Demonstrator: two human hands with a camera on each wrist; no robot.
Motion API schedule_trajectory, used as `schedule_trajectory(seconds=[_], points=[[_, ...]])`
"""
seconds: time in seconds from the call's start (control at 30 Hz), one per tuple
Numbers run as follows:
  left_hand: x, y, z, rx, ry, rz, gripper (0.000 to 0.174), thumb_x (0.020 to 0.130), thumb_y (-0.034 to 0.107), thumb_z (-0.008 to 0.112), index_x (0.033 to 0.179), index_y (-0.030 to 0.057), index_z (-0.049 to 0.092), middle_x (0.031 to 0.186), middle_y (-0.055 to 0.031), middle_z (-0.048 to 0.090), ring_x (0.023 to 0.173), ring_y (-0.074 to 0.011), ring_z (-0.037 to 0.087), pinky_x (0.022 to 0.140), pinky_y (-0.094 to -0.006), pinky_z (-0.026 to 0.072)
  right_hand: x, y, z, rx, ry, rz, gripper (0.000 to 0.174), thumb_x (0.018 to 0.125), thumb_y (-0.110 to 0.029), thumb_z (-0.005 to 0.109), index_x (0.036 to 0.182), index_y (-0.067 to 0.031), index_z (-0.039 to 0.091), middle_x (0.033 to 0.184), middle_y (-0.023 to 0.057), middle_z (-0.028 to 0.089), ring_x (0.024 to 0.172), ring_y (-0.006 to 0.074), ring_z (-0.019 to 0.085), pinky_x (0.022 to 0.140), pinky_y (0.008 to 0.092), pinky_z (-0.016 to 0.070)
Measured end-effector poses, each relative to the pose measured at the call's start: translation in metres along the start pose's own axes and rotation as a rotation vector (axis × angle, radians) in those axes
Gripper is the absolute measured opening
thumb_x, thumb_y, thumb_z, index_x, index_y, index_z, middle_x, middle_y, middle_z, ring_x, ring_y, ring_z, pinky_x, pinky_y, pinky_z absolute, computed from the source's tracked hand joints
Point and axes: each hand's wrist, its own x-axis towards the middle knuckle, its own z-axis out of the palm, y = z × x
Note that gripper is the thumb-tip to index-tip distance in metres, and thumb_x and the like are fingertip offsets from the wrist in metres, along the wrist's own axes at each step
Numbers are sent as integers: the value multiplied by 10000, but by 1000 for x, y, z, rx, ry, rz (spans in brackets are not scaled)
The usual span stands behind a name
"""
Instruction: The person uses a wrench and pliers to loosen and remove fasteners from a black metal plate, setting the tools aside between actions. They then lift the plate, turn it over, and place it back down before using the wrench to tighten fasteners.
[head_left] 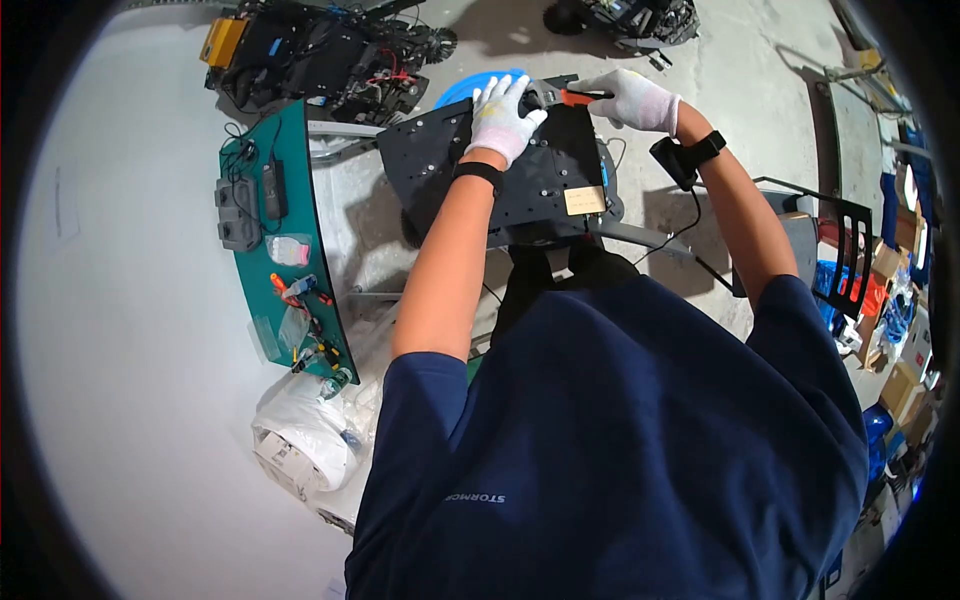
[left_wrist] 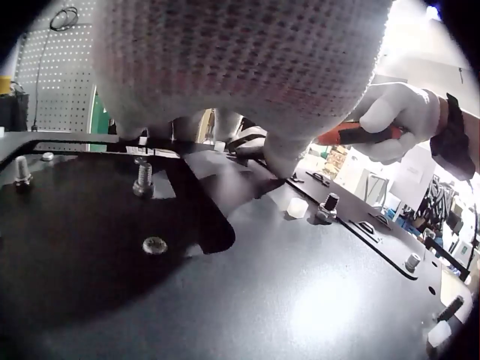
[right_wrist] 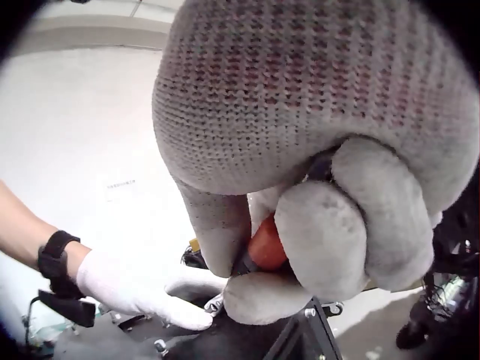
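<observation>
A black flat plate [head_left: 550, 160] studded with bolts and nuts lies in front of the person. The white-gloved left hand [head_left: 503, 122] rests on its far part, fingers extended and spread in the head view. Beside that hand, the white-gloved right hand [head_left: 640, 102] grips a tool with an orange-and-black handle [left_wrist: 361, 135]. In the right wrist view its fingers curl round the orange handle [right_wrist: 268, 246]. The tool points toward the left hand; its tip is hidden, so I cannot tell its kind. A small metal piece [right_wrist: 214, 304] shows by the left fingertips.
To the left stands a green-topped table [head_left: 265, 330] with a black charger, a clear bag and several hand tools. Black wheeled chassis [head_left: 330, 60] stand beyond on the floor. A blue round object [head_left: 478, 88] shows behind the plate. Boxes and shelving [head_left: 900, 290] line the right side.
</observation>
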Motion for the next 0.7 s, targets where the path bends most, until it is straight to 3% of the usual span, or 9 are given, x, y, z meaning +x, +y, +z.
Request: schedule_trajectory(seconds=[0.07,0.23,0.43,0.53,0.6,0.63,0.7], points=[[1,-3,1,-7,3,-3,649,801,386,681,1370,150,475,1436,-137,426,1371,-322,314,1152,-472,162,4,6,3,22,8,-28,445,807,-130,558,1244,-64,608,629,105,604,527,145,572,573,307,495],[0,-7,5,-34,43,-5,618,805,375,677,1358,171,489,1425,-130,439,1368,-320,318,1151,-480,164,3,9,3,18,19,-5,449,810,-136,558,1250,-60,603,624,117,600,522,147,571,568,310,489],[1,-4,6,-34,91,0,601,789,368,684,1328,167,511,1365,-116,496,1328,-315,367,1142,-479,182,-1,0,1,-139,53,33,425,804,-198,590,1208,-72,628,691,160,643,598,234,620,637,346,506],[0,-4,4,-37,135,27,571,783,372,687,1292,163,535,1305,-108,539,1276,-313,415,1117,-473,224,2,0,1,-301,144,-61,385,793,-261,613,1116,-59,672,727,178,657,647,282,639,671,368,509],[0,-4,1,-97,117,32,532,754,388,701,1217,153,584,1265,-94,560,1246,-300,435,1111,-451,231,3,-10,-7,-272,40,173,369,785,-308,626,1023,-35,697,738,188,659,656,292,646,669,373,509],[0,-4,1,-105,120,25,532,754,388,701,1217,153,584,1265,-94,560,1246,-300,435,1111,-451,231,7,-4,-7,-257,83,187,363,765,-338,656,924,-16,713,721,188,657,644,292,641,652,371,505],[2,-6,1,-72,131,38,532,744,418,705,1195,159,592,1216,-99,580,1191,-305,463,1080,-443,260,9,7,-11,-244,131,184,379,749,-359,674,897,-13,715,707,184,655,638,293,638,641,371,501]])
